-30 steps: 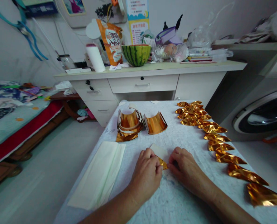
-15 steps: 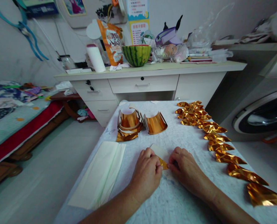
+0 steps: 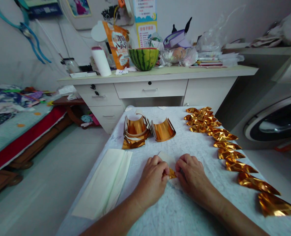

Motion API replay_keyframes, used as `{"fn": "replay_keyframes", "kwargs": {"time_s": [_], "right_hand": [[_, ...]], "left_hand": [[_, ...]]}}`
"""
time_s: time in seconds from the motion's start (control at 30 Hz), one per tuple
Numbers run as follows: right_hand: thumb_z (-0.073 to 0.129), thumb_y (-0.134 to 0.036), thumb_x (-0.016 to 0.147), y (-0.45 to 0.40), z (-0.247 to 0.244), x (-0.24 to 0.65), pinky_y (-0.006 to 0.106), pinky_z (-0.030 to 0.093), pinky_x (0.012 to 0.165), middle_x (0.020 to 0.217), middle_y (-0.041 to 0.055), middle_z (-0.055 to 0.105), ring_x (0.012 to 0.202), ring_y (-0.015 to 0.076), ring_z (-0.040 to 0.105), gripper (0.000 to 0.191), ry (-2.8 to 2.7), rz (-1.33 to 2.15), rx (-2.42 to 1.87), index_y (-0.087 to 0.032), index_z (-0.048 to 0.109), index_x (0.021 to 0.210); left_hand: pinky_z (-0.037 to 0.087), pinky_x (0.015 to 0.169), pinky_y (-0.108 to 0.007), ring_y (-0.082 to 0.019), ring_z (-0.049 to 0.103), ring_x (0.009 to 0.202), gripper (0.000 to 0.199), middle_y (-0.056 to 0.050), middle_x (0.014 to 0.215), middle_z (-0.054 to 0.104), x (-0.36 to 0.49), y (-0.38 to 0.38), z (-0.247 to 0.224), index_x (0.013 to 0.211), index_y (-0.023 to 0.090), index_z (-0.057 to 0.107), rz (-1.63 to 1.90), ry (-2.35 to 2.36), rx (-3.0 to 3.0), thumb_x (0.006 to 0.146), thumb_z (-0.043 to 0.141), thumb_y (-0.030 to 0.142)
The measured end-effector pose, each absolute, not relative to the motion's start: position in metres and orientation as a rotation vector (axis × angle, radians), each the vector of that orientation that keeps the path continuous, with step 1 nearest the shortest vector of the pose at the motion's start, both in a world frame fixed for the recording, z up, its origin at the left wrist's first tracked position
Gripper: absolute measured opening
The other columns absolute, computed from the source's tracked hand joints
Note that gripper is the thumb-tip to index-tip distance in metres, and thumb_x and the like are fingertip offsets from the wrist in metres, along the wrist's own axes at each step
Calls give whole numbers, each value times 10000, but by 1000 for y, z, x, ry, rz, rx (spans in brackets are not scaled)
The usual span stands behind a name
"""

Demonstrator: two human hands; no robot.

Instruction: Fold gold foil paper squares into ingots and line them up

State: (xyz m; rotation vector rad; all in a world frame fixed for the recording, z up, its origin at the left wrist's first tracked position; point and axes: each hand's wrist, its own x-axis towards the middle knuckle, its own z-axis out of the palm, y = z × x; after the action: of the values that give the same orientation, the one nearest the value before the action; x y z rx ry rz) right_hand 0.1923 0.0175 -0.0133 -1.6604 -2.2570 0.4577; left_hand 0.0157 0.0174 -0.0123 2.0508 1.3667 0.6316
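Observation:
Between my two hands, low over the table, is a small piece of gold foil paper [image 3: 172,173] with a pale sheet [image 3: 167,158] just behind it. My left hand [image 3: 154,175] is closed, its thumb and fingers pinching the foil's left end. The fingers of my right hand [image 3: 190,170] are closed on its right end. Most of the foil is hidden by my fingers. Beyond my hands lie curved stacks of gold foil sheets [image 3: 163,130]. A row of folded gold foil pieces [image 3: 230,154] runs down the table's right side.
A pale folded paper stack [image 3: 102,185] lies left of my left arm on the cloth-covered table [image 3: 145,213]. Behind the table stands a white desk [image 3: 125,88] with a cut watermelon [image 3: 143,59]. A washing machine [image 3: 263,82] is at right, a bed [image 3: 17,127] at left.
My fingers have shifted slightly on the gold foil, and less of it shows between them. My right hand has moved a little to the left.

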Motion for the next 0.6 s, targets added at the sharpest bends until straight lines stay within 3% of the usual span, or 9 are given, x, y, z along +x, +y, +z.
{"fn": "replay_keyframes", "kwargs": {"time_s": [0.23, 0.6], "right_hand": [[571, -325, 873, 11, -9, 186, 416, 374, 775, 976, 90, 536, 894, 264, 466, 121, -2277, 411, -1687, -206, 588, 854], [613, -252, 826, 15, -14, 192, 402, 365, 772, 1035, 85, 548, 928, 274, 477, 119, -2264, 389, -1709, -232, 599, 943]], "left_hand": [[397, 860, -335, -199, 492, 955, 167, -17, 929, 528, 17, 18, -14, 771, 202, 576, 635, 1378, 2058, 760, 558, 36], [393, 861, -328, -197, 490, 965, 154, -20, 950, 530, 15, 19, -13, 788, 199, 577, 616, 1364, 2058, 776, 569, 46]]}}
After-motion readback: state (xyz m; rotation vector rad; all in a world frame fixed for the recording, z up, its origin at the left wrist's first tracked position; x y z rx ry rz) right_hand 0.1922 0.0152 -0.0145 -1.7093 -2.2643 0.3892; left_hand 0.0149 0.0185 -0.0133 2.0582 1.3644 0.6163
